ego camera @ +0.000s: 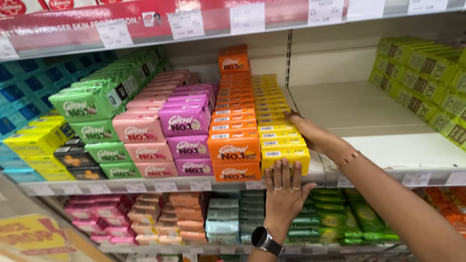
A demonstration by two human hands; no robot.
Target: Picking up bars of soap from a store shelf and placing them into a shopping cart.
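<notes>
A row of yellow soap boxes (279, 127) runs back along a white shelf (369, 145), beside an orange stack (234, 145). My left hand (284, 189), with rings and a dark wristwatch, presses flat with spread fingers against the front of the yellow row at the shelf edge. My right hand (310, 131) lies along the right side of the yellow row, fingers pointing to the back. Neither hand grips a box.
Purple (187, 123), pink (141, 131), green (90, 104) and yellow boxes (34, 140) fill the shelf to the left. Lime-green boxes (427, 82) stand at the right. A lower shelf (218, 218) holds more packs; price tags line the shelf edges.
</notes>
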